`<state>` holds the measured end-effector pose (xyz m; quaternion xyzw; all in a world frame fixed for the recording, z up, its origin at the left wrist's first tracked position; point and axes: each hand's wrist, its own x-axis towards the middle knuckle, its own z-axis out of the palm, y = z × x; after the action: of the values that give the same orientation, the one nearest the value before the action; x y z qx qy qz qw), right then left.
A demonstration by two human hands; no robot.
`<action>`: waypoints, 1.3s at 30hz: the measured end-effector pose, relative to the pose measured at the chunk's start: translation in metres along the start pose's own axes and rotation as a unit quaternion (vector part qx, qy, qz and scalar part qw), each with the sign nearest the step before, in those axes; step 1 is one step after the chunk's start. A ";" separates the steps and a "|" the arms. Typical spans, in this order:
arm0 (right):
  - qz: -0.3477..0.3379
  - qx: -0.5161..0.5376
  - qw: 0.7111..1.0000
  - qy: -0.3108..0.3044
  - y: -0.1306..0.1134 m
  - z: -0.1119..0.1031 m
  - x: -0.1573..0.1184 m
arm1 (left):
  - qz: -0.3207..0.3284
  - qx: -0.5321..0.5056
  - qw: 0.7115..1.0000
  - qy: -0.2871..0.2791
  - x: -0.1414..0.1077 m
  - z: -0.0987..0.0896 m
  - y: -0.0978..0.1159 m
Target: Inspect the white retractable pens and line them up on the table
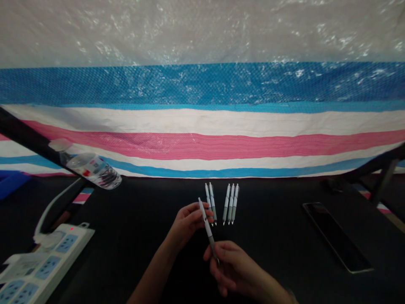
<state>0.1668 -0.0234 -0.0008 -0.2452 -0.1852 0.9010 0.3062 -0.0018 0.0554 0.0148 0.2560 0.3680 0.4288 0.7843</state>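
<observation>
A white and grey click pen [207, 227] is held at a slant between my two hands above the black table. My left hand [189, 220] pinches its upper, button end. Around the grey grip near the tip, the fingers of my right hand [230, 264] are closed. Just beyond, a pair of similar pens [212, 198] lies side by side, partly hidden behind my left fingertips. To the right of that pair, three more pens [233, 204] lie in a row, tips toward me.
A dark phone [337, 236] lies at the right. On the left are a white power strip [52, 264] with a lit red light and a clear water bottle [91, 168]. A striped plastic sheet [202, 145] hangs behind the table [126, 236]. A blue bin [12, 182] stands far left.
</observation>
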 end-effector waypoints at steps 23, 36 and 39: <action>-0.023 -0.034 0.991 0.128 -0.009 0.003 0.001 | 0.050 0.033 0.996 0.059 0.003 0.001 -0.002; 0.006 -0.036 0.987 0.154 -0.013 0.007 -0.002 | 0.045 0.023 0.998 0.049 0.004 0.000 -0.005; 0.006 -0.027 0.988 0.153 -0.012 0.006 -0.001 | 0.046 0.022 0.998 0.047 0.004 0.000 -0.005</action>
<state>0.1700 -0.0165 0.0106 -0.3897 -0.1592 0.8491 0.3191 0.0021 0.0563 0.0101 0.2694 0.4015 0.4683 0.7396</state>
